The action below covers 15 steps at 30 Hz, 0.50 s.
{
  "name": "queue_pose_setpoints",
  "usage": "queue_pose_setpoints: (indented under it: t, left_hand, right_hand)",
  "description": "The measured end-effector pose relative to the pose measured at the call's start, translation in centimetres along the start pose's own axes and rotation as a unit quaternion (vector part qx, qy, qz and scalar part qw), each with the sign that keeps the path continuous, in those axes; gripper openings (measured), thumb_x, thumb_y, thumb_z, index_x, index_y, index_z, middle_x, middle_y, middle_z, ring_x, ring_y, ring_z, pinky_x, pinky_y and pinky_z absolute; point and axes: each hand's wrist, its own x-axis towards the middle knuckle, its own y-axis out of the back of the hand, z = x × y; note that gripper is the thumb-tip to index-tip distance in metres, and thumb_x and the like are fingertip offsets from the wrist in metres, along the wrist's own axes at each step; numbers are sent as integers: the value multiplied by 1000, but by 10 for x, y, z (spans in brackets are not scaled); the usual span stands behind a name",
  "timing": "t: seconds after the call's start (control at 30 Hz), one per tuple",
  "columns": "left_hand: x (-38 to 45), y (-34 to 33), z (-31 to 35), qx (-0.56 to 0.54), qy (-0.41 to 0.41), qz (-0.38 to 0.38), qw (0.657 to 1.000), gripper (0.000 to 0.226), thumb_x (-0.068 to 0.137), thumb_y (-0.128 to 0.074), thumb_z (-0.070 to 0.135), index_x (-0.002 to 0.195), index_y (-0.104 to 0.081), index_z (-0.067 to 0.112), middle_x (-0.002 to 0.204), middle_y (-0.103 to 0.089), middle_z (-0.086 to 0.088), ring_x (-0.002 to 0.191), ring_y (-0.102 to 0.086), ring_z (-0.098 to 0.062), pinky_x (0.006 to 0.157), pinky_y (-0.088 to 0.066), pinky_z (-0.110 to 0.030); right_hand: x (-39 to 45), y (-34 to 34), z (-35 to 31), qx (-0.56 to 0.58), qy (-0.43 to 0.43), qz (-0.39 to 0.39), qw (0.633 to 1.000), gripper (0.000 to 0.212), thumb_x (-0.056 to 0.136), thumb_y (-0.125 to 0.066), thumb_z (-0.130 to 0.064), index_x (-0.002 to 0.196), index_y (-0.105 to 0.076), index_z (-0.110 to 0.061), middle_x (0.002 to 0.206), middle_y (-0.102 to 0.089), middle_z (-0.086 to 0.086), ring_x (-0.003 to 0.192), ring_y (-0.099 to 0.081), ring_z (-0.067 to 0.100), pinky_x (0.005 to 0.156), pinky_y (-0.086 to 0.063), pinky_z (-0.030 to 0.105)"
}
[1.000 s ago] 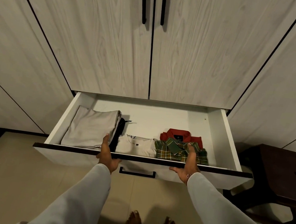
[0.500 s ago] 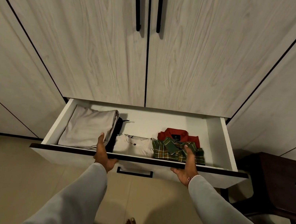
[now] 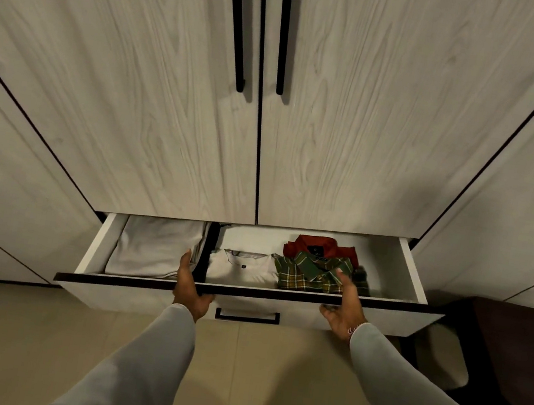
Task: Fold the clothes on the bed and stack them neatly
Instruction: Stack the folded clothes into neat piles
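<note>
Left hand (image 3: 190,286): the dark top edge of the drawer front (image 3: 140,299) is gripped, the thumb laid inside over the rim and the fingers curled under the front panel; the arm is stretched forward in a pale grey sleeve.
Right hand (image 3: 343,309): it is held at the same edge, thumb raised over the rim and palm turned inward; the fingers are seen spread and relaxed, released, and contact with the front cannot be told.
Drawer: it is seen partly open beneath two wood-grain wardrobe doors (image 3: 170,101).
Grey folded garment (image 3: 155,248): it is laid flat just left of the left thumb, with a thin black item beside it.
White shirt (image 3: 242,266): it is folded between the two hands, collar up.
Green plaid shirt (image 3: 310,273): it is folded just beyond the right thumb, overlapping a red shirt (image 3: 318,246) behind it.
Dark stool (image 3: 513,353): it is stood on the floor right of the right hand.
</note>
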Motion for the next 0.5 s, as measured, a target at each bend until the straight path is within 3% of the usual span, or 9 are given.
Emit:
queue_pose_setpoints:
  t: [0.13,0.2,0.3,0.4,0.5]
  left_hand:
    - [17,-11,13,10,-4,-34,999,69,83,-62,66,132,-65,17,129,-69,-7,122,-60,-28,106,-42,-46]
    - [26,-16,22,3,-5,-32,999,59,86,-63,62,124,-67,16,123,-70,-9,119,-60,-29,110,-40,-46]
    - [36,-20,34,-12,-1,-5,1000,49,87,-69,54,117,-65,15,105,-67,-8,103,-61,-30,96,-49,-41]
    - [50,-21,44,-31,-10,38,999,52,87,-74,43,124,-56,12,105,-64,-11,106,-63,-34,98,-52,-43]
    - [64,-30,51,-33,-14,40,999,48,89,-73,40,123,-55,12,104,-63,-13,102,-62,-34,95,-50,-42]
  right_hand:
    - [25,-12,-9,1,13,9,1000,117,50,-92,-61,150,-40,-28,152,-45,10,137,-45,37,111,-41,49]
    - [37,-20,-13,5,21,10,1000,122,44,-93,-61,150,-41,-28,153,-44,10,137,-46,37,109,-44,48]
    - [40,-40,-22,3,18,4,1000,112,58,-91,-55,152,-38,-24,156,-39,15,139,-44,39,111,-43,47]
    - [46,-61,-24,-4,5,6,1000,90,83,-80,-44,155,-33,-19,158,-31,20,142,-38,39,116,-39,45]
    - [53,-84,-22,-8,-17,0,1000,86,80,-82,-41,151,-40,-14,145,-46,19,127,-52,33,105,-48,39]
